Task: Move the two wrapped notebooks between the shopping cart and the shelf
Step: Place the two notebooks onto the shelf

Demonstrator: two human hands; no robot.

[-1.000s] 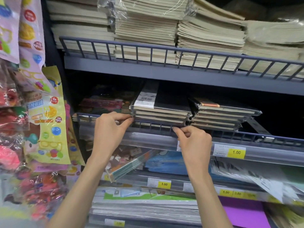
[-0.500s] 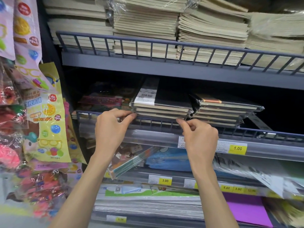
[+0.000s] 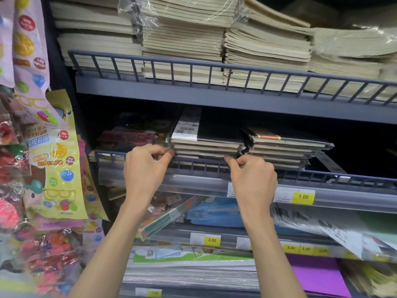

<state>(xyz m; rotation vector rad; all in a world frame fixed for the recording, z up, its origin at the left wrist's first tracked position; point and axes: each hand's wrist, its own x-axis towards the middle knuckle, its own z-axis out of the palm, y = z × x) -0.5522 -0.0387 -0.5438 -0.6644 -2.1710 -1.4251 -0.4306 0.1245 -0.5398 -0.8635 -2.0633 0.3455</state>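
Observation:
A stack of black wrapped notebooks (image 3: 214, 136) with a white barcode label lies on the middle shelf (image 3: 236, 108), behind its low wire rail. My left hand (image 3: 146, 168) pinches the stack's front left corner, thumb and fingers closed on the wrap. My right hand (image 3: 253, 179) pinches the front right corner of the same stack. Right beside it, touching, sits a second stack of wrapped black notebooks (image 3: 283, 147). No shopping cart is in view.
Cream notebooks (image 3: 193, 39) fill the top shelf. Hanging toy packets (image 3: 49, 158) crowd the left edge. Below the hands are price rails with yellow tags (image 3: 303, 196), a tilted pack of books (image 3: 171, 214), and purple paper (image 3: 318, 274) at the bottom right.
Both hands have closed in on the left stack's front corners; the right hand moved up and slightly right to the corner. The notebooks have not visibly shifted.

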